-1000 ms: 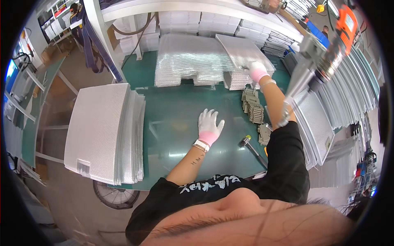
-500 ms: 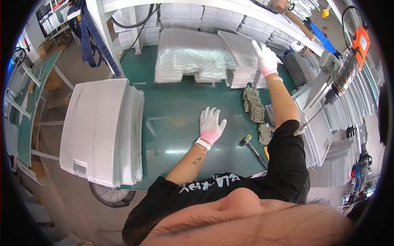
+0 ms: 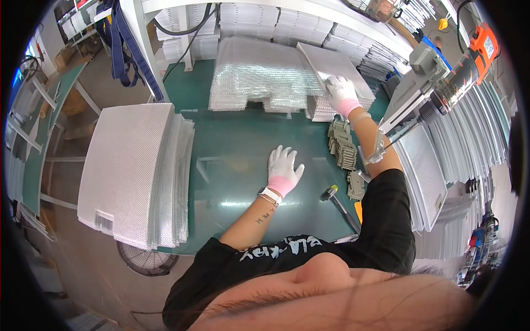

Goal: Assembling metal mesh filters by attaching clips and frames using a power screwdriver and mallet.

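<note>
Your right hand (image 3: 341,88) is reaching to the far side of the green surface (image 3: 237,165) and gripping the near edge of a silvery mesh panel (image 3: 337,63), which is lying tilted on top of a low stack of panels (image 3: 323,107). The panel is flat, rectangular and finely gridded, with a dull metallic shine, and its far end is lifting above the stack. Just to the left of it, a wider pile of the same mesh sheets (image 3: 259,74) is sitting at the back of the surface, with a notch cut into its near edge.

Your left hand (image 3: 283,166) is resting flat and open on the bare middle of the surface, fingers spread, holding nothing. Both hands are wearing white gloves with pink cuffs.

A tall stack of finished mesh panels (image 3: 132,171) is sitting on the left end of the surface, with a small dark rectangular label (image 3: 104,222) showing at its near corner. Grey plastic clips (image 3: 342,146) are lying in a row beside your right forearm, and a mallet (image 3: 337,201) is lying near your right elbow. An orange and grey tool (image 3: 475,52) is hanging at the upper right, carrying a small white label whose print is too small to tell
</note>
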Tool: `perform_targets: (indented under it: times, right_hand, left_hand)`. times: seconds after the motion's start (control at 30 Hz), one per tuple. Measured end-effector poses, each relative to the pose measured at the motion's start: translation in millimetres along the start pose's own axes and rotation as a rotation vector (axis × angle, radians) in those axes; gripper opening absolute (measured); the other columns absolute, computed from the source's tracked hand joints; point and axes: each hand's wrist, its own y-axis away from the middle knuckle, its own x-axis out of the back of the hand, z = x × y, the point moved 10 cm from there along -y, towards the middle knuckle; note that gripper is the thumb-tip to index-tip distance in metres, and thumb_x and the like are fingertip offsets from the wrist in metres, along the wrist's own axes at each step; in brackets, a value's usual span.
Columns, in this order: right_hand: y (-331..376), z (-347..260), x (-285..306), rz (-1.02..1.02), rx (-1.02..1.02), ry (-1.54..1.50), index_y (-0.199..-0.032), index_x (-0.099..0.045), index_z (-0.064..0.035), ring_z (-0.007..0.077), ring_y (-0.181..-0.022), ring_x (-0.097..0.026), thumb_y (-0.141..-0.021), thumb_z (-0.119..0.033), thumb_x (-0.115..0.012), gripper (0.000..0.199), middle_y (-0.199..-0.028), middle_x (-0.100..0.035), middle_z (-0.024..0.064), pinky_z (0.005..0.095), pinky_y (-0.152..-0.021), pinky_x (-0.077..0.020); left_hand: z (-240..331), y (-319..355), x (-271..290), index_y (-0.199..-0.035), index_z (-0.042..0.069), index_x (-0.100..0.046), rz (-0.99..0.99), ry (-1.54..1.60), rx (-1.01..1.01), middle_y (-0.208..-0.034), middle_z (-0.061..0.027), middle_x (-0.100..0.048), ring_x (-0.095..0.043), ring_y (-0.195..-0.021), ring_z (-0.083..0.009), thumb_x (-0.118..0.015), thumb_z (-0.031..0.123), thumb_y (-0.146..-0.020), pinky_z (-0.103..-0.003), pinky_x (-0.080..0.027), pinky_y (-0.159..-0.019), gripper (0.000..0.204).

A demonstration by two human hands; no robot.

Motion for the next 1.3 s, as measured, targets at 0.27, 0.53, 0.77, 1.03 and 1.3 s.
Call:
perform_targets:
  times: [0.27,0.53,0.77,1.03,1.3]
  right_hand:
    - [6.8,19.6,26.6,0.122,0.031,-0.153,-0.091,-0.067,-0.0094,0.0280,-0.089,-0.064,-0.081,-0.014,-0.061,0.013,-0.096,-0.063,0.0079,0.0406,-0.077,-0.0531]
    - [-8.8,43.8,10.9,0.023,0.042,-0.022,-0.101,-0.060,-0.0087,0.0330,-0.086,-0.065,-0.082,-0.001,-0.053,0.022,-0.097,-0.062,0.0143,0.0420,-0.076,-0.0535]
    - [-2.4,32.0,-5.3,-0.173,0.125,0.007,-0.119,-0.055,-0.0115,0.0351,-0.089,-0.066,-0.083,0.000,-0.052,0.038,-0.101,-0.062,0.0181,0.0433,-0.076,-0.0540]
    - [-2.7,29.7,5.3,-0.036,-0.068,-0.238,-0.106,-0.068,-0.0131,0.0316,-0.092,-0.066,-0.085,-0.019,-0.062,0.023,-0.099,-0.067,0.0120,0.0414,-0.079,-0.0535]
    - [-0.4,26.3,-4.7,-0.013,-0.178,-0.034,-0.083,-0.068,-0.0113,0.0290,-0.085,-0.066,-0.082,-0.026,-0.065,0.015,-0.087,-0.068,0.0104,0.0414,-0.076,-0.0527]
  left_hand:
    - [-2.3,0.8,-1.8,-0.118,0.003,-0.062,-0.014,-0.019,0.007,-0.128,-0.0135,-0.056,-0.043,-0.128,-0.0375,-0.068,0.031,-0.080,-0.048,-0.031,-0.110,0.047]
    - [-0.2,0.9,-3.9,-0.118,0.004,-0.063,-0.028,-0.030,-0.001,-0.127,-0.0135,-0.057,-0.043,-0.128,-0.0364,-0.068,0.032,-0.081,-0.049,-0.028,-0.112,0.046]
    - [-0.7,0.4,-8.3,-0.119,0.005,-0.061,-0.064,-0.030,-0.002,-0.128,-0.0124,-0.057,-0.042,-0.129,-0.0361,-0.067,0.033,-0.083,-0.049,-0.029,-0.111,0.046]
    - [0.4,-0.7,-9.1,-0.117,0.005,-0.062,-0.074,-0.031,-0.001,-0.126,-0.0136,-0.057,-0.042,-0.129,-0.0361,-0.067,0.033,-0.082,-0.049,-0.028,-0.112,0.045]
    - [-2.3,-1.6,-10.2,-0.119,0.005,-0.062,-0.067,-0.031,0.000,-0.129,-0.0120,-0.056,-0.041,-0.131,-0.0358,-0.067,0.033,-0.082,-0.049,-0.027,-0.113,0.046]
